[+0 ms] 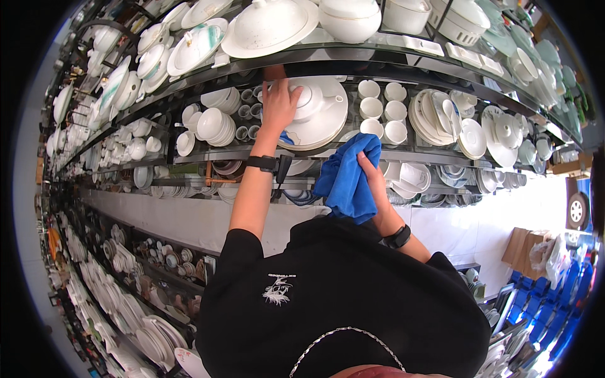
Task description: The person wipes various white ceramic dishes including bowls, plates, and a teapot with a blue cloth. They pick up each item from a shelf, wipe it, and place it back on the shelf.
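My left hand point(280, 105) reaches onto the middle glass shelf, its fingers spread at the side of a white teapot point(309, 101); whether it grips the pot I cannot tell. Under the pot lies a stack of large white plates point(331, 125), with a blue pattern at the near edge. A bunched blue cloth point(349, 177) is held in my right hand point(371, 172), in front of the shelf edge. Small dark-looking cups point(245, 111) stand left of my left hand. White cups point(371, 108) stand in rows right of the plates.
The upper shelf carries a large lidded white dish point(269, 26) and a round lidded pot point(350, 21). Stacked bowls point(216, 126) stand left, stacked plates point(427, 118) right. More crockery fills the lower shelves and the racks behind. Cardboard point(524, 250) sits at the far right.
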`<state>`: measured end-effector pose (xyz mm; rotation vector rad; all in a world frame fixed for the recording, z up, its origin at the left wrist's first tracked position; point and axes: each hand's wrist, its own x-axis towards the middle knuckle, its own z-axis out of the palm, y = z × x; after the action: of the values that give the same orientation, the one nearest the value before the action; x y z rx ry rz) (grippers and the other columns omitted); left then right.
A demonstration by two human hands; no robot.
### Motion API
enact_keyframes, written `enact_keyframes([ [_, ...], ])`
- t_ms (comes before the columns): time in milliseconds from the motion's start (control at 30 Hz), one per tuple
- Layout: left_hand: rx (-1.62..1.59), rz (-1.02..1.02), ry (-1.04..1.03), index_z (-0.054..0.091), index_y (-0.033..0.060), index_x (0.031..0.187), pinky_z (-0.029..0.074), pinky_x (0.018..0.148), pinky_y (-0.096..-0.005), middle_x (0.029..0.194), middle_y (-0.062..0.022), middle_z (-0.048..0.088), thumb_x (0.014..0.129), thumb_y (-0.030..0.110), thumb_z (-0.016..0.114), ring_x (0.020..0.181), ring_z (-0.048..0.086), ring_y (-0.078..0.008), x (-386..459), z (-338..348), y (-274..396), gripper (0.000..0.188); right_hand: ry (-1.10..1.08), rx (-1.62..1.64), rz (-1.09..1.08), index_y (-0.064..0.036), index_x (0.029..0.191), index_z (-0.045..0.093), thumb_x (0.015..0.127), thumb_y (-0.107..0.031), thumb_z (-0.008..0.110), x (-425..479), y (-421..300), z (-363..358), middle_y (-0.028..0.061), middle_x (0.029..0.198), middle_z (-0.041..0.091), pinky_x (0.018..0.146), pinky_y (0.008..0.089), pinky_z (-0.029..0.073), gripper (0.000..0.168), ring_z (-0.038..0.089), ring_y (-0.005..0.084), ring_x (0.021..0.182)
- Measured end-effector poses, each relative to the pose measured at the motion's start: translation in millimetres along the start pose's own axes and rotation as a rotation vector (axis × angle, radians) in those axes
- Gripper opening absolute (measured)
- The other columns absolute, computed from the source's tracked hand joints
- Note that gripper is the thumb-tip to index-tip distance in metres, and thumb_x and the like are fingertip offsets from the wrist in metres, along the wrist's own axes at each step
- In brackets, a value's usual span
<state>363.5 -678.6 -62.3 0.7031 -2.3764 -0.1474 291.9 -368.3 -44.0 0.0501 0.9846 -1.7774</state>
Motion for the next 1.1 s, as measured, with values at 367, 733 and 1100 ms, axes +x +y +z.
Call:
enact_keyframes([
  [367, -0.082, -0.160, 0.232, 0.066, 0.0051, 0.119, 0.042, 0.103, -0.0482, 0.124, -0.0136, 0.067, 0.096, 0.011, 0.060, 0.116, 0.060, -0.0360, -61.6, -43.1, 2.6, 0.024, -0.203, 0.350, 0.302, -0.005, 0.138, 0.054, 0.106, -0.039, 0.057, 26.4, 12.1, -7.0, 0.0140, 0.124, 0.067, 0.101, 0.0435, 0.054, 0.047, 0.066, 0.0277, 0.112],
  [733, -0.045, -0.562, 0.254, 0.067, 0.0025, 0.115, 0.045, 0.098, -0.0461, 0.119, -0.0146, 0.066, 0.094, 0.006, 0.061, 0.112, 0.061, -0.0371, -183.5, -72.3, 7.8, 0.021, -0.437, 0.305, 0.415, -0.006, 0.146, 0.048, 0.108, -0.043, 0.049, 33.4, 14.2, 15.1, 0.0147, 0.137, 0.060, 0.107, 0.0467, 0.050, 0.053, 0.061, 0.0310, 0.122],
  [1100, 0.025, -0.655, 0.447, 0.067, 0.0020, 0.113, 0.049, 0.094, -0.0417, 0.115, -0.0148, 0.066, 0.095, 0.005, 0.061, 0.107, 0.062, -0.0359, -206.8, -129.9, -41.7, 0.020, -0.524, 0.289, 0.505, -0.006, 0.145, 0.049, 0.108, -0.045, 0.048, 41.7, 61.8, 68.9, 0.0139, 0.135, 0.061, 0.105, 0.0446, 0.050, 0.054, 0.061, 0.0292, 0.120],
])
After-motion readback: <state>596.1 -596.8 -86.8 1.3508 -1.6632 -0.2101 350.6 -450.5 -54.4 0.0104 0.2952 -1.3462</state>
